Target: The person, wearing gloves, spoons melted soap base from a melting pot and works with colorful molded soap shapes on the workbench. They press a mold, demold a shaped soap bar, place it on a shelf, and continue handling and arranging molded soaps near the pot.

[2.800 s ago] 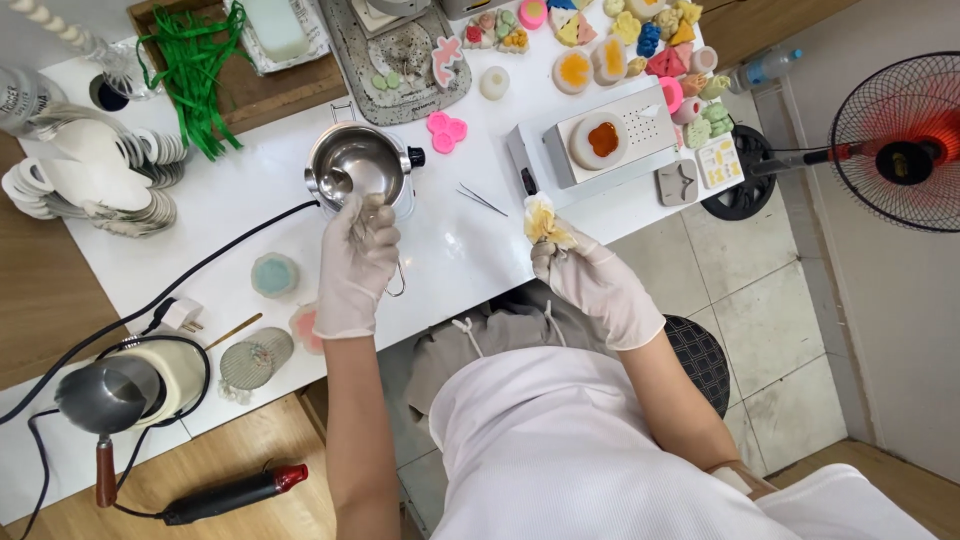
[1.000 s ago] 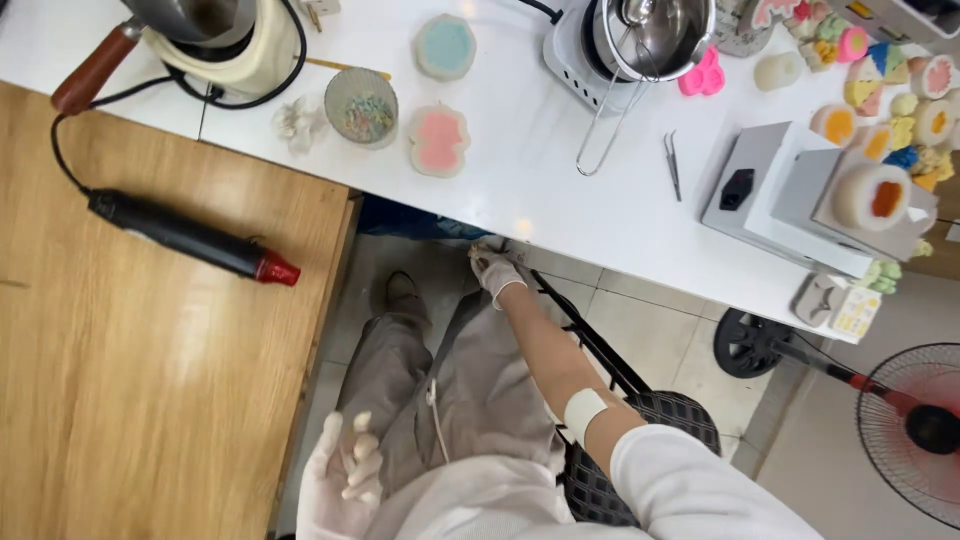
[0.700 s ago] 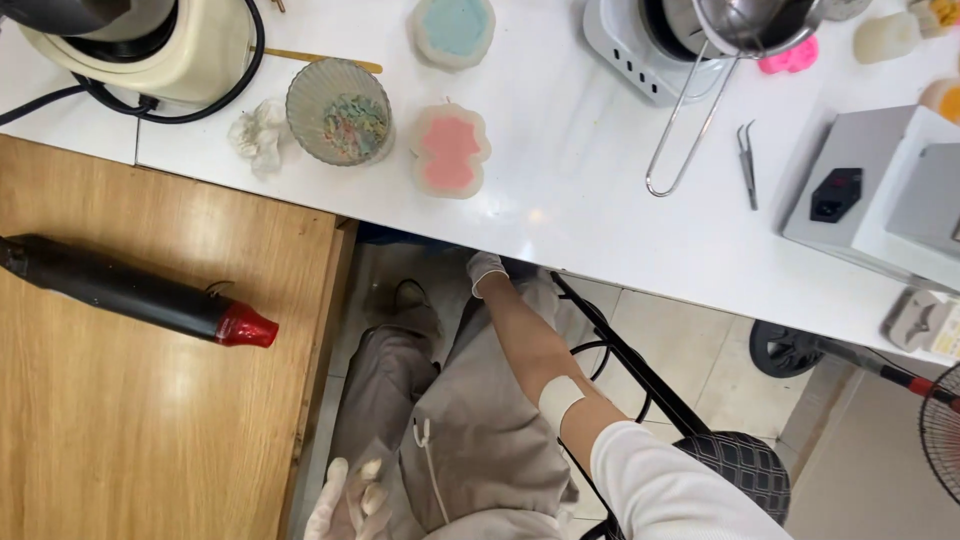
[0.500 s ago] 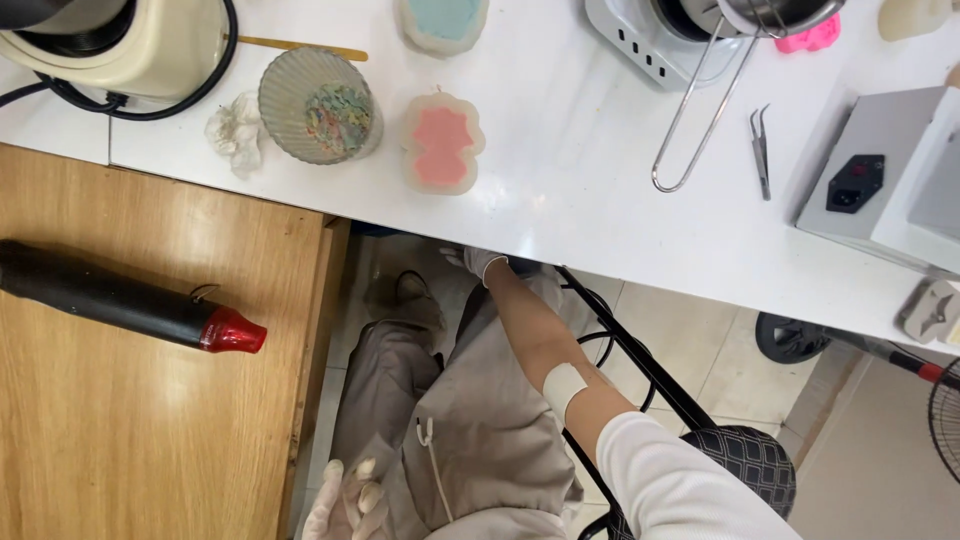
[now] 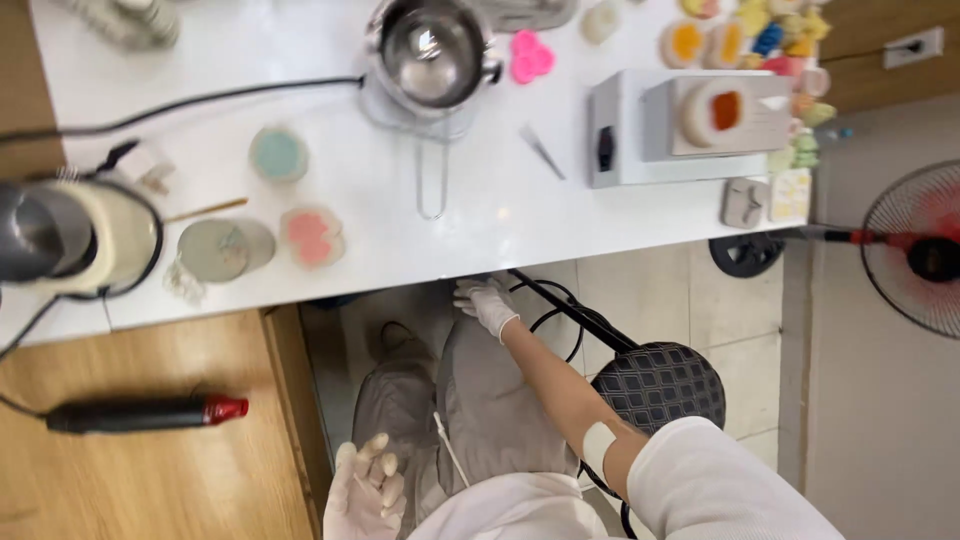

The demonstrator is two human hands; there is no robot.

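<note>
Head view looks down on a long white tabletop with a wooden desk to its left, a tiled floor and a standing fan at the right. On the tabletop stand a steel pot, a grey box machine and round moulds filled with colour; the pouring looks done, though nothing is in hand. The right hand, gloved, reaches below the tabletop edge, fingers loosely curled and holding nothing. The left hand, gloved, rests empty by the lap, fingers spread. A black heat gun lies on the desk.
</note>
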